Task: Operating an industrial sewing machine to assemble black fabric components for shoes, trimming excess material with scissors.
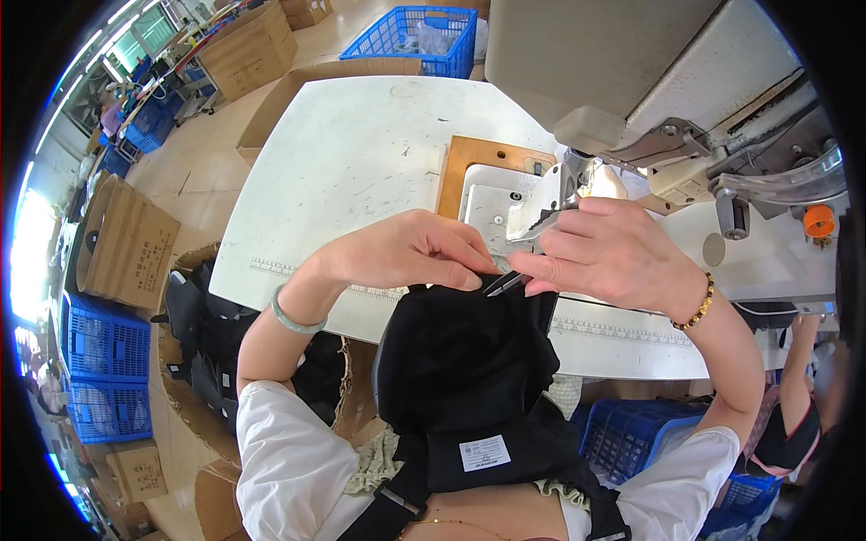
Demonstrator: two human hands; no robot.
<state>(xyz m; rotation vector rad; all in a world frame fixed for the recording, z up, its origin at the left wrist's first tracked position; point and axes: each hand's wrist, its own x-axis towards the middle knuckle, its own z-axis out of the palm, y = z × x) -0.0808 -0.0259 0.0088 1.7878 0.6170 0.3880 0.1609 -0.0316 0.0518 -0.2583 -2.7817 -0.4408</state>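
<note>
A black fabric piece point(460, 352) hangs over the near edge of the white sewing table, down in front of my body. My left hand point(415, 252) pinches its upper edge between thumb and fingers. Close beside it, my right hand point(604, 257) grips small thread snips point(505, 283), whose pointed tips angle down and left onto the fabric near my left thumb. Lower on the black material sits a white label point(484, 453); black straps with a buckle point(401, 501) run below. Past my hands lies the machine's metal plate point(492, 212), partly hidden by the presser area.
The sewing machine head point(622, 81) looms at the upper right. An open carton of black pieces point(207, 361) stands left of the table. Blue crates point(415, 41) are beyond it, and another blue crate point(640, 437) is below right. Another person's arm point(798, 379) shows at far right.
</note>
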